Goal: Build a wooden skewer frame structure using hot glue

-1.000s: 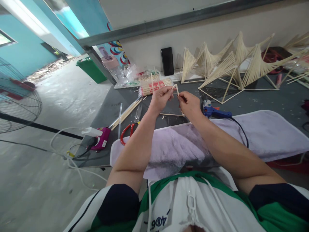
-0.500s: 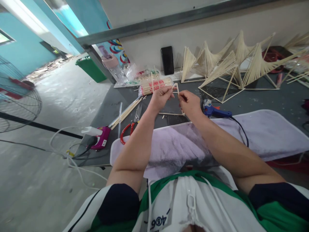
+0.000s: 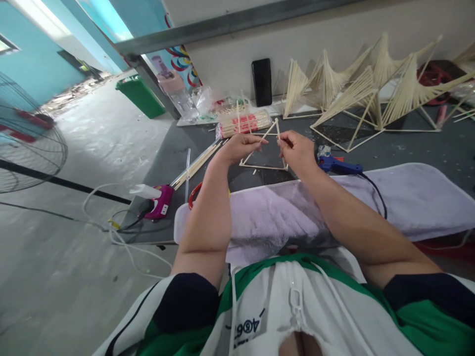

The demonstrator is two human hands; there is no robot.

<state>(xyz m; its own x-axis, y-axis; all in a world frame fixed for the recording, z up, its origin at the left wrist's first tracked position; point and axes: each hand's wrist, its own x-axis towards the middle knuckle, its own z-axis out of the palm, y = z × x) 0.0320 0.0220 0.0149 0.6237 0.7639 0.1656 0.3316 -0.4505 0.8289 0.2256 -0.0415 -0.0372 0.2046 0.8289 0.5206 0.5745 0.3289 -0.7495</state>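
Observation:
Between my hands stands a small frame of thin wooden sticks (image 3: 267, 167), its two leaning sticks meeting at a peak. My left hand (image 3: 241, 147) pinches the left leaning stick partway up. The right leaning stick is between the thumb and fingers of my right hand (image 3: 297, 149), just below the peak. A blue glue gun (image 3: 339, 166) lies to the right of my right hand. Past my left hand is a wrapped bundle of sticks (image 3: 247, 122). Red-handled scissors (image 3: 193, 195) are mostly hidden by my left forearm.
Large stick structures (image 3: 349, 99) stand at the back right. A black phone (image 3: 261, 81) leans on the wall. Loose sticks (image 3: 198, 165) and a magenta power socket (image 3: 160, 201) lie at left, and a pale cloth (image 3: 267, 207) covers the front edge.
My left hand has moved slightly down and left along the frame, and its fingers are more extended. More of the stick frame shows now. The view has shifted a little.

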